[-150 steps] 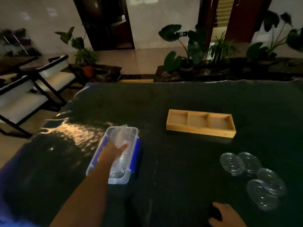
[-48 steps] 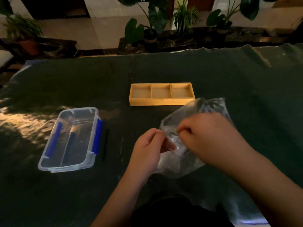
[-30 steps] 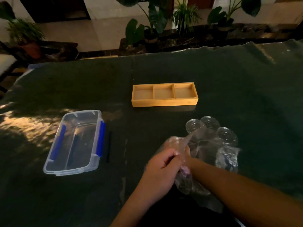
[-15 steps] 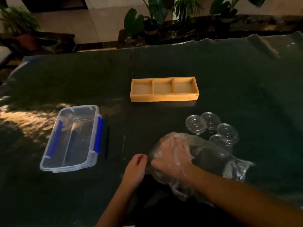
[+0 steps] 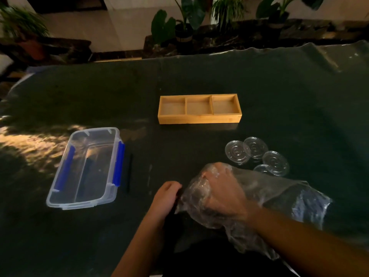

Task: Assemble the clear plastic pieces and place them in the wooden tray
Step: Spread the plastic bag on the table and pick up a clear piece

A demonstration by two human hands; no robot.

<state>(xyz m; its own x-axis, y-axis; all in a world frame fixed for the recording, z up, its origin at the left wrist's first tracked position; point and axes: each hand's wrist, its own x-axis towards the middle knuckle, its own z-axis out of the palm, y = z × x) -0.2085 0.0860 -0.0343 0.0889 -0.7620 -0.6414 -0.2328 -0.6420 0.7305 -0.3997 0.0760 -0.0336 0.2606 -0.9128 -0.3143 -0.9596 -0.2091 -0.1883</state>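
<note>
The step in hand looks like unpacking: the right hand point(image 5: 221, 188) is thrust inside a clear plastic bag point(image 5: 279, 198), fingers curled, though whether they grip a piece I cannot tell, while the left hand point(image 5: 165, 196) pinches the bag's edge just beside it. Four clear lids point(image 5: 256, 154) lie just beyond the right hand; the wooden tray point(image 5: 199, 118) sits farther ahead, holding nothing. Next probably comes drawing out a piece to mate with a lid.

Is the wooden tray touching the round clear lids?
Apart. In the head view, the wooden tray sits farther back, and a strip of dark table cover shows plainly between its front wall and the nearest round clear lids.
</note>
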